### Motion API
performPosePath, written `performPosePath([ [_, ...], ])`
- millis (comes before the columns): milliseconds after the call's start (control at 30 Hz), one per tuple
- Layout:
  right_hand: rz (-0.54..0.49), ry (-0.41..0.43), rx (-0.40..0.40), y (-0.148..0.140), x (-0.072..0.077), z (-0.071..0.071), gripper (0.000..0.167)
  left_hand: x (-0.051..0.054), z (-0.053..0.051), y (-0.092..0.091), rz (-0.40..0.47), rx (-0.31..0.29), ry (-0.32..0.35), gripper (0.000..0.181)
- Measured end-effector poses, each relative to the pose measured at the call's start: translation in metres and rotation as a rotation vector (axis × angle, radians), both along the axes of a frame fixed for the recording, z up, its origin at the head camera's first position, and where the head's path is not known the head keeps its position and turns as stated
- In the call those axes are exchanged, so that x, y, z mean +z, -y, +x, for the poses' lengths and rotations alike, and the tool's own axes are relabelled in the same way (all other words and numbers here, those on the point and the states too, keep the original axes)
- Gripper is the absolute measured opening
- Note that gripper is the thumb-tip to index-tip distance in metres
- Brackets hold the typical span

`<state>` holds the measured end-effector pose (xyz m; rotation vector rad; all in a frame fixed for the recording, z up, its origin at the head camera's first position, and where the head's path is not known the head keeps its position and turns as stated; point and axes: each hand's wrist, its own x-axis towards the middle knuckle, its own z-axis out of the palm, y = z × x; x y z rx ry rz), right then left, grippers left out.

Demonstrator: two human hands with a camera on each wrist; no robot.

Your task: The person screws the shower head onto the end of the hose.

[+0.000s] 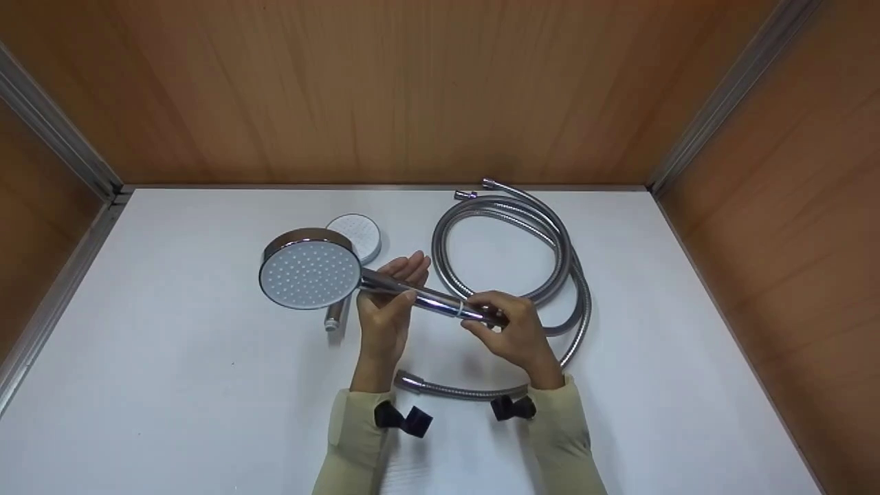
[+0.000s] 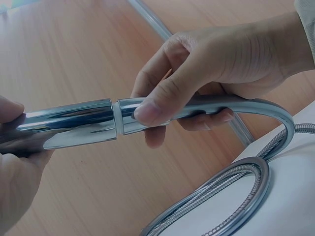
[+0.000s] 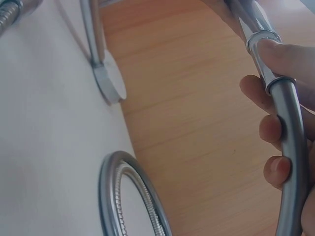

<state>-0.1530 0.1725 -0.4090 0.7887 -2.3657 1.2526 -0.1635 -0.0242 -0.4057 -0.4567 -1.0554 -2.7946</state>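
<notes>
A large round shower head point(image 1: 309, 275) with a pale nozzle face and chrome handle is held above the table. My left hand point(image 1: 385, 326) holds its handle, thumb over the top and fingers beneath. At the handle's lower end, my right hand point(image 1: 515, 330) pinches the chrome connector point(image 2: 127, 122) of a smooth grey hose point(image 3: 288, 123). In the left wrist view the connector meets the handle point(image 2: 74, 125) in line, a pale ring showing at the joint. Whether the threads are engaged cannot be seen. The right fingers also curl along the hose behind the connector.
Behind the left hand lies a smaller shower head point(image 1: 356, 234). Coiled smooth and ribbed hoses point(image 1: 440, 247) lie at the right, two ends near the back edge. A ribbed hose end point(image 1: 410, 381) lies between the forearms. Wooden walls point(image 1: 412, 89) border the white table point(image 1: 172, 385).
</notes>
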Motion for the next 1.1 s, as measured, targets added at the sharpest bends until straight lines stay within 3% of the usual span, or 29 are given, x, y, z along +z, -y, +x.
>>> performPosePath([
  [367, 0.017, 0.004, -0.009, 0.0015, -0.0006, -0.0016, 0.036, -0.0002, 0.0004, 0.0, -0.011, 0.011, 0.027, 0.043],
  [700, 0.022, 0.003, -0.011, 0.0008, 0.0001, -0.0021, 0.029, 0.0009, -0.0011, -0.0004, 0.001, 0.004, 0.012, 0.043],
  [1100, 0.004, 0.004, -0.008, 0.0, -0.0012, -0.001, 0.025, 0.0015, 0.0006, -0.0007, -0.023, 0.014, 0.061, 0.044],
])
